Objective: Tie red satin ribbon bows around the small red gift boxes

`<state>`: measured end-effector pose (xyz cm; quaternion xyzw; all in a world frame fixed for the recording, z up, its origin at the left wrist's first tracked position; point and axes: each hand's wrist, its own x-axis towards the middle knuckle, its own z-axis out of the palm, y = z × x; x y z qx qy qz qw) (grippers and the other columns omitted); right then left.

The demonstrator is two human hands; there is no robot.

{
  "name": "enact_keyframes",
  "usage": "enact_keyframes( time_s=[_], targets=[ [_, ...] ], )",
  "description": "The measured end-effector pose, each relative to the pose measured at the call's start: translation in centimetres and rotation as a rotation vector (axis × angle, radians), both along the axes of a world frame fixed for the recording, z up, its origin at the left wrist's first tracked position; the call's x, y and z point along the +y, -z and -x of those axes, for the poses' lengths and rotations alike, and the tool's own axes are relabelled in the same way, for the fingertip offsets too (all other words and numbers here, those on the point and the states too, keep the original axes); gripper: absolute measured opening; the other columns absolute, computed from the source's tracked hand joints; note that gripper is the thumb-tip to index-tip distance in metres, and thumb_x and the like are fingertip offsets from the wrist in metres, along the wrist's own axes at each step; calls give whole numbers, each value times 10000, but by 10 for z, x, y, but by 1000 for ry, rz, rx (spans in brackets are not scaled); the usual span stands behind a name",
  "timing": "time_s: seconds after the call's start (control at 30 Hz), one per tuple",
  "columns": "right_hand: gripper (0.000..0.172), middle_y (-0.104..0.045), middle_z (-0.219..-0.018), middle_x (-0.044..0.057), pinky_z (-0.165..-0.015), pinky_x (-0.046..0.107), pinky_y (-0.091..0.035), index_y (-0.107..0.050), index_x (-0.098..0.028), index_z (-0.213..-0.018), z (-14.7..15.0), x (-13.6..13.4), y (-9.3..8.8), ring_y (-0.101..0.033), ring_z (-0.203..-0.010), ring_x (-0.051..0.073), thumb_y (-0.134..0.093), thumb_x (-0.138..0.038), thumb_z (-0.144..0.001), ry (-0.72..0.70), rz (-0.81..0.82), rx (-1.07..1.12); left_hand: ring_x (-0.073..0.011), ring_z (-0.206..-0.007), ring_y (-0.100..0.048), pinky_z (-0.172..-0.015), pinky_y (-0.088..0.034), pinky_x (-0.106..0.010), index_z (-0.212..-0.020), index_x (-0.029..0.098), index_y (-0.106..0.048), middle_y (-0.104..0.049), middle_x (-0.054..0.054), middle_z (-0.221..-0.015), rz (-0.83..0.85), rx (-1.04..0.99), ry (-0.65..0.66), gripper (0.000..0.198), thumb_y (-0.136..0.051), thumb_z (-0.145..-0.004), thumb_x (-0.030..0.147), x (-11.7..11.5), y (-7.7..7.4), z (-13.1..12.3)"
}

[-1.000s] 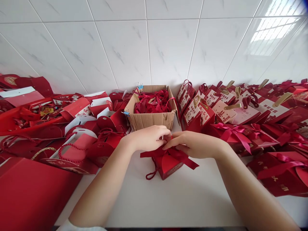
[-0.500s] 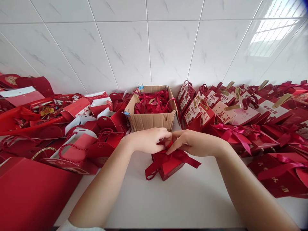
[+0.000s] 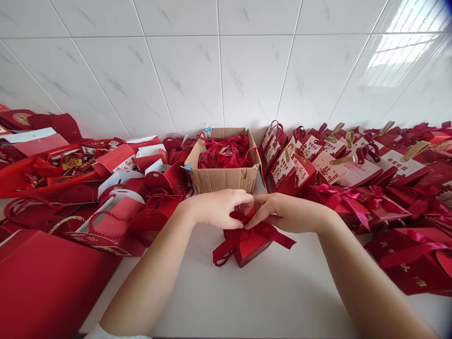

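A small red gift box (image 3: 251, 248) sits on the white table (image 3: 268, 292) in front of me. A dark red ribbon (image 3: 268, 233) is wrapped over its top, with tails hanging left and right. My left hand (image 3: 215, 207) and my right hand (image 3: 286, 213) meet above the box, fingertips pinching the ribbon at its middle. The knot itself is hidden under my fingers.
A cardboard box (image 3: 224, 176) full of red ribbons stands just behind my hands. Unfolded red boxes with rope handles (image 3: 116, 207) pile up at the left. Finished ribboned boxes (image 3: 353, 197) and handled gift boxes (image 3: 328, 160) crowd the right. A tiled wall (image 3: 226, 70) closes the back.
The ribbon's left tail has dropped to hang over the box's left side. My fingers have gathered tighter on the ribbon's middle. The box stays in place.
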<state>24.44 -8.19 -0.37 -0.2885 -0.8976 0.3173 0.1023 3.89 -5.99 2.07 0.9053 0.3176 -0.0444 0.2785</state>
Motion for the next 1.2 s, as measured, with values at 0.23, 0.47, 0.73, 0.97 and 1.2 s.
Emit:
enact_keyframes(
  time_s=[0.23,0.47,0.73,0.97,1.2],
  targets=[
    [539,-609,-1189,-3,-866,253,-468,-701,-302,-1045,0,0,0,-604,-979,148,-383,30,-762,3,9,-6,-141,-784,-522,-635,-397,-251,-860,212,-545,-540,-6,-911,5,-15,-7,130,-552,-751,282,0,0,0],
    [545,-580,-1233,-13,-881,265,-467,-687,-318,-1069,1,-1,0,-601,-1003,152,-380,23,-774,4,17,-12,-121,-754,-522,-611,-412,-230,-759,198,-510,-536,3,-912,38,1,14,48,-539,-727,217,0,3,0],
    [547,-598,-1211,-14,-898,269,-468,-685,-320,-1075,1,0,0,-602,-1008,156,-390,31,-776,-3,20,3,-141,-774,-523,-611,-404,-245,-818,219,-560,-527,-4,-914,19,6,20,96,-527,-728,223,2,5,-2],
    [538,-590,-1229,-11,-913,277,-462,-677,-307,-1092,1,1,3,-596,-1021,160,-400,33,-779,-20,10,16,-112,-689,-479,-565,-377,-234,-680,193,-451,-483,13,-840,-19,-4,55,66,-513,-694,175,3,7,-3],
    [554,-575,-1253,-21,-926,283,-456,-678,-303,-1089,0,0,1,-587,-1034,163,-394,43,-764,-19,12,17,-122,-724,-496,-589,-388,-236,-731,199,-468,-504,10,-857,-5,-37,44,79,-536,-692,189,3,6,-3]
  ],
)
